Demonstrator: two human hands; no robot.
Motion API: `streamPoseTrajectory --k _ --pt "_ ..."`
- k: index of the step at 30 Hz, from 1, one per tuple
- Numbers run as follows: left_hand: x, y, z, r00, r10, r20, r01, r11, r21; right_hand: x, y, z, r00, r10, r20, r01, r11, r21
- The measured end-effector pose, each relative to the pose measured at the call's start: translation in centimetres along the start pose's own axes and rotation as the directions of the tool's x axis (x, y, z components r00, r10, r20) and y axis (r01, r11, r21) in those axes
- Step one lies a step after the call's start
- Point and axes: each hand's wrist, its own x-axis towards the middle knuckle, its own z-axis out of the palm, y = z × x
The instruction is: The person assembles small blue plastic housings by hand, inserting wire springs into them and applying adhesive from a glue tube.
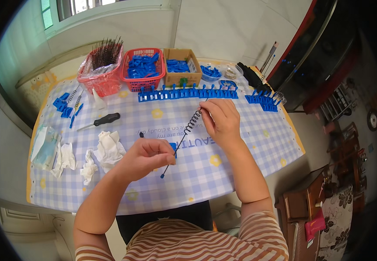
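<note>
A thin black rod with a spring-like coil [192, 122] slants across the middle of the table, held between both hands. My left hand [147, 157] pinches its lower, straight part, just above the small blue tip [162, 176]. Around the upper end, past the coil, the fingers of my right hand [221, 119] are closed. Partly hidden behind my left fingers, a blue plastic piece [173, 149] shows on the tablecloth. Beyond my right hand runs a long row of blue plastic parts [184, 94] with upright pegs.
Along the back stand a red basket of dark rods [101, 82], a red basket [141, 82] and a cardboard box [183, 79] of blue parts. A screwdriver [103, 121], crumpled tissues [110, 150] and a tissue pack [46, 148] lie left. More blue parts [262, 101] sit right.
</note>
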Motion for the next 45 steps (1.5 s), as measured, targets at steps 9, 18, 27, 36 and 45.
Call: streamPoseTrajectory --k 9,18,27,36,45 --pt "0.8 -0.7 -0.7 0.948 0.129 -0.290 -0.129 0.992 0.019 -1.3 0.9 1.1 0.597 0.582 0.553 -0.668 -0.021 0.744" --pt "1.0 -2.0 -0.4 0.909 0.213 -0.358 -0.082 0.934 0.348 -2.0 -2.4 2.5 0.563 0.364 0.742 -0.715 -0.237 0.658" --pt "1.0 -1.7 -0.1 0.900 0.210 -0.382 -0.062 0.929 0.364 -1.6 -3.5 2.3 0.554 0.342 0.759 -0.788 -0.080 0.611" --pt "1.1 -1.7 -0.4 0.891 0.216 -0.399 -0.057 0.925 0.374 -1.0 -3.7 1.9 0.551 0.396 0.735 -0.811 0.048 0.582" --pt "1.3 -1.0 -2.1 0.775 0.173 -0.608 -0.169 0.983 0.065 0.3 2.3 1.1 0.536 0.487 0.690 -0.803 0.041 0.595"
